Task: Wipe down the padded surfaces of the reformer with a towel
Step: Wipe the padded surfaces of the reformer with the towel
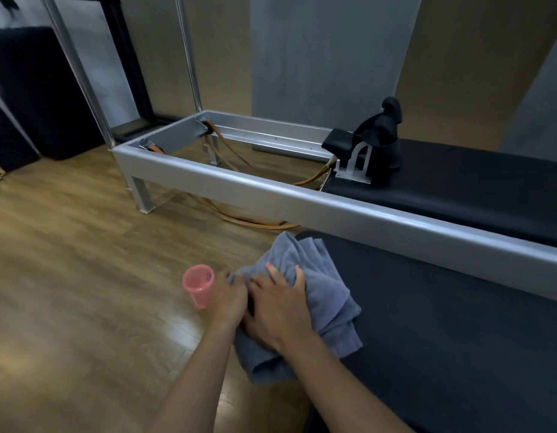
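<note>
A grey-blue towel [328, 295] lies bunched on the left end of a black padded surface [452, 326] in the foreground, with part of it hanging over the pad's edge. My right hand [278, 307] rests on top of the towel with its fingers stretched forward. Beside it, my left hand [229, 300] grips the towel's left edge with curled fingers. Beyond the pad stands the reformer, with a silver frame [271, 190], a black carriage pad [464, 189] and a black shoulder rest [380, 135].
A pink plastic cup [198, 285] stands on the wooden floor [83, 260] just left of my left hand. Orange ropes [239, 218] trail under the open frame. Vertical metal poles [190, 57] rise at the frame's far end. Dark mats [37, 95] lean at the left wall.
</note>
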Demonstrator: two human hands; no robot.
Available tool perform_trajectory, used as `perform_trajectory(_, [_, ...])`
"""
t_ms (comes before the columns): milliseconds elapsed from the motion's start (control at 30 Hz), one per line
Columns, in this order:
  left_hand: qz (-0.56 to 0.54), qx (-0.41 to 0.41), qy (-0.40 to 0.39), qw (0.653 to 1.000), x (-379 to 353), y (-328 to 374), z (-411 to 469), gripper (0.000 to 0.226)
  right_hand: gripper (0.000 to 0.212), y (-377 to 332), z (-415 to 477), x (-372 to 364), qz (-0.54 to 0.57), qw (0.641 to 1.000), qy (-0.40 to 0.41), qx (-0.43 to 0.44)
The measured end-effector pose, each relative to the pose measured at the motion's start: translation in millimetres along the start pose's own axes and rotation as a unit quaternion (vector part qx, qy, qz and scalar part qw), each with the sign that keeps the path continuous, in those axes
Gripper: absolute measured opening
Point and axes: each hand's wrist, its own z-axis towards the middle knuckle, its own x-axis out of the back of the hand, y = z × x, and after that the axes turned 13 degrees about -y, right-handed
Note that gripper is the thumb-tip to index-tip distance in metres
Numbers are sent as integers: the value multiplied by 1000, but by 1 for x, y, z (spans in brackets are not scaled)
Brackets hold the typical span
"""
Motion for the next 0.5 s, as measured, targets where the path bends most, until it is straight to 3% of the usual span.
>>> perform_trajectory(133, [45,-34,60,997,-3,-8,-30,22,53,-3,-40,0,40,998,3,40])
perform_trajectory(233, [83,-113,88,986,-17,3,-43,35,55,18,-64,5,50,999,3,13])
perform_trajectory(367, [119,-223,45,966,-42,19,-44,41,65,48,-87,15,34,998,7,-52])
perform_trajectory(500, [140,-344,17,928,-59,45,-32,30,53,72,-80,31,106,980,96,-137])
